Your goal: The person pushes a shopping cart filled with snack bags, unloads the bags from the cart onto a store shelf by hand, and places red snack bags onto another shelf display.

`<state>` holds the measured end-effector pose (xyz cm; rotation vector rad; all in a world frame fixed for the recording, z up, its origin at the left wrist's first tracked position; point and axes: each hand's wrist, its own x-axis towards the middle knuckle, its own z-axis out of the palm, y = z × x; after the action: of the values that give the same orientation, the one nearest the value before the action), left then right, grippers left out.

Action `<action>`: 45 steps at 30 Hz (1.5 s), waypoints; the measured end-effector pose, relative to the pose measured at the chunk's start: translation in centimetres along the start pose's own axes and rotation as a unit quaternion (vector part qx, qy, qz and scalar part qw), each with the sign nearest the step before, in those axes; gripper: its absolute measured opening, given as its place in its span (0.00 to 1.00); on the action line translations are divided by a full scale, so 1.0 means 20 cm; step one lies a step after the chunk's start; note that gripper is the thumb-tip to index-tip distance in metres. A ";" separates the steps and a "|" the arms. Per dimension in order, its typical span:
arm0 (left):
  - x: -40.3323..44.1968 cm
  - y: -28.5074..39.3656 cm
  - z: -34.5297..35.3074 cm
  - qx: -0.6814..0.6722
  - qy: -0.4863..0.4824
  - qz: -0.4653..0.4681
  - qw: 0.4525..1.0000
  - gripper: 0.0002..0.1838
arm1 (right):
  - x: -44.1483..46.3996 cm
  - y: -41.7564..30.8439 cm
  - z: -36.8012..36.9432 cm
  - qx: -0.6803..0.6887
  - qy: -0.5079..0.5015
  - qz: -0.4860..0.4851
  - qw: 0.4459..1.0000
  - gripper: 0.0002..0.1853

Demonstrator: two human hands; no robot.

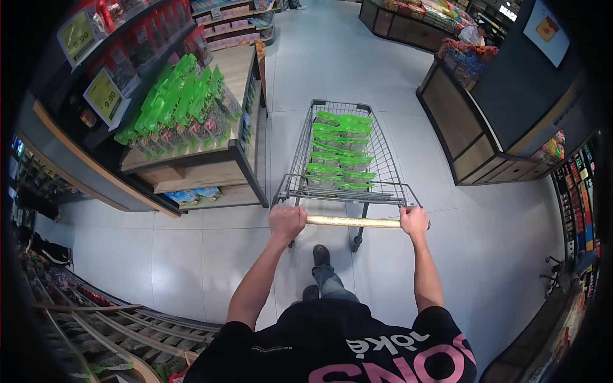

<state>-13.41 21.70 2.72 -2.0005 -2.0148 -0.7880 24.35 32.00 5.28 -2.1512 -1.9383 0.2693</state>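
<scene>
Nearest the camera is a black T-shirt point(306, 338), with large pink and smaller white lettering partly in view. Both arms reach forward from its short sleeves, spread apart, elbows slightly bent and bare forearms angled toward the shopping cart point(389, 167). The left hand point(287, 222) has its grip clamped around the left end of the cart's pale handle point(354, 221); the right hand point(415, 220) has its grip clamped near the right end, knuckles up.

The cart stands directly ahead on the tiled floor point(185, 249). In its basket, green-topped bags point(345, 142) lie in two columns, overlapping so that an exact count is not possible. Two dark shoes point(321, 255) show behind the cart, one ahead of the other.

Left of the cart, a wooden bench point(236, 57) carries many similar green packets point(185, 108), too crowded to count. Beyond them, two yellow price signs point(105, 96) each read "9.90". Right of the cart is one wood-panelled display unit point(456, 127); beyond it, far ahead to the right, one person point(474, 34) in white is partly visible.
</scene>
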 end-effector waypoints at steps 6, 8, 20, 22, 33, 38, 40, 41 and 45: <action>0.26 -0.10 0.17 0.011 -0.017 -0.020 1.000 0.20 | 0.35 -0.13 0.05 0.013 0.015 -0.010 1.000 0.17; 0.35 -0.12 0.23 0.009 -0.016 -0.025 1.000 0.20 | 0.48 -0.16 0.07 0.009 0.014 -0.018 1.000 0.18; 0.82 -0.24 0.38 0.027 0.004 -0.030 0.999 0.20 | 1.05 -0.38 0.14 0.004 0.035 -0.057 0.998 0.18; 0.92 -0.26 0.43 0.036 0.015 -0.027 0.999 0.20 | 1.16 -0.40 0.16 0.013 0.047 -0.065 0.997 0.19; 1.41 -0.48 0.72 0.012 0.002 -0.033 0.999 0.19 | 1.76 -0.59 0.31 0.007 0.048 -0.082 0.995 0.19; 1.59 -0.59 0.86 -0.003 -0.003 -0.036 0.999 0.20 | 1.95 -0.67 0.36 -0.008 0.026 -0.057 0.998 0.19; 1.67 -0.62 0.89 -0.007 -0.003 -0.038 0.999 0.20 | 2.04 -0.71 0.37 -0.011 0.022 -0.057 0.998 0.19; 1.68 -0.62 0.90 -0.013 -0.010 -0.041 0.999 0.20 | 2.08 -0.69 0.39 -0.009 0.022 -0.063 0.998 0.19; 1.87 -0.63 1.00 -0.039 -0.026 -0.047 0.998 0.20 | 2.31 -0.69 0.43 0.017 0.025 -0.068 0.997 0.19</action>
<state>-23.63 64.63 1.45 -1.9988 -2.1534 -0.8549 13.60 79.74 2.09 -1.9742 -2.0267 0.2209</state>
